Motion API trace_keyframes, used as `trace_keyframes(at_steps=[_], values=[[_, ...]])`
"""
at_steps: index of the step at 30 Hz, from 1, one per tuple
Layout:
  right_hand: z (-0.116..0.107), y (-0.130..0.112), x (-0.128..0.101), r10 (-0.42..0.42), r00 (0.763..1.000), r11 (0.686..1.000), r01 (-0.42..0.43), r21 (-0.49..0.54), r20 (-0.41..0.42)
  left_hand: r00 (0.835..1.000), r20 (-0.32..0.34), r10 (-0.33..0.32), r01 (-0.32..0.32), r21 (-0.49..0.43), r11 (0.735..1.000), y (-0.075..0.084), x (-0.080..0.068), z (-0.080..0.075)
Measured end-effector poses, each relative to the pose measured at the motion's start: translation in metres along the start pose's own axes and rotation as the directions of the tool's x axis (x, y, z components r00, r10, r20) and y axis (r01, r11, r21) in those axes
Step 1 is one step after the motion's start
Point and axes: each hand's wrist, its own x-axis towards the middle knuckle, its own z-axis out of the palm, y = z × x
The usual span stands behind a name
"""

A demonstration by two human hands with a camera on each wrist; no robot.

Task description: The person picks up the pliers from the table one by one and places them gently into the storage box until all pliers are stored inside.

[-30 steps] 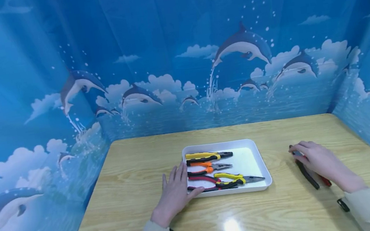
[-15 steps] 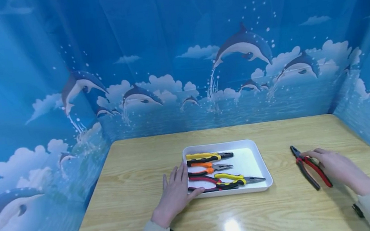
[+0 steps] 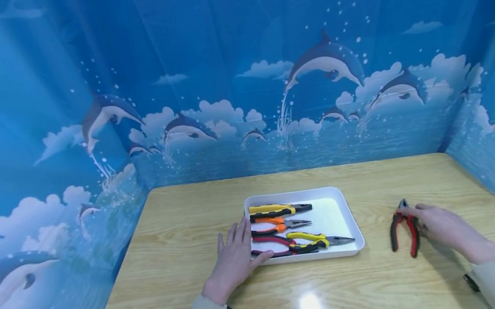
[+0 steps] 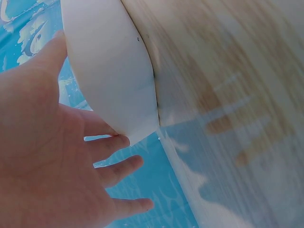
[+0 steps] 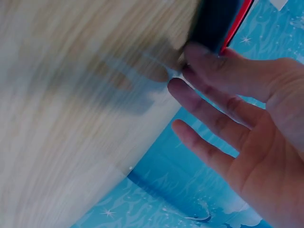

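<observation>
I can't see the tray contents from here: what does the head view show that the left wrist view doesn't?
Only the head view shows four pliers lying in the white tray, the red-and-black pliers on the table right of it, and the right hand touching them with straight fingers. Only the left wrist view shows, close up, the tray's outer wall against the thumb. Both show the left hand, fingers spread flat, resting at the tray's corner, and the wooden table.
</observation>
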Motion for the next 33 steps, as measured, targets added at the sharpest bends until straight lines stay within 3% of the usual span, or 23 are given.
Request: trace_keyframes(at_steps=[12,17,25,33], values=[[0.005,-0.014,0.009,-0.003,0.999,1.0,0.002,-0.016,-0.052,1.0,0.014,-0.006,0.006,-0.007,1.0,0.0,-0.001,0.0],[0.008,-0.019,0.015,-0.043,0.999,0.999,0.043,-0.004,-0.026,1.0,0.009,-0.004,0.004,-0.015,1.0,0.0,-0.001,0.0],[0.012,-0.028,0.02,0.015,1.0,1.0,-0.015,-0.003,-0.005,1.0,0.018,-0.012,0.012,-0.004,1.0,0.001,0.0,0.001],[0.017,-0.028,0.025,-0.005,1.0,1.0,0.005,-0.015,-0.016,1.0,0.013,-0.006,0.006,0.001,1.0,0.0,0.0,0.0]])
